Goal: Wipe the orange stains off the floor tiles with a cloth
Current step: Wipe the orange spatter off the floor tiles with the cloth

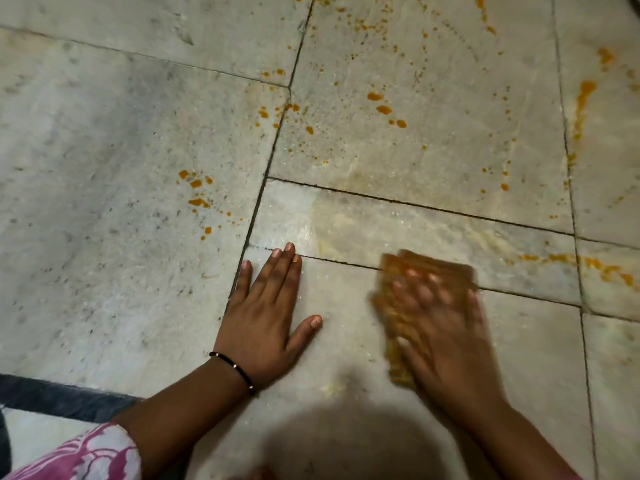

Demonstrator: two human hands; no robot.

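Tiles (138,150) on the floor have orange stains (382,109) splashed on them, mostly far from me and off to the right. I see my right hand (446,327) pressing flat on the orange cloth (401,271), fingers straight, all blurry. My left hand (266,317) rests flat on a tile, fingers spread, holding nothing.

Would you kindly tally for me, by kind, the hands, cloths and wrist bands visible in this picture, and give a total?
Hands: 2, the left hand flat on the floor tiles, the right hand pressing the cloth
Cloths: 1, the orange-stained cloth
Wrist bands: 1, a black band on the left wrist
Total: 4
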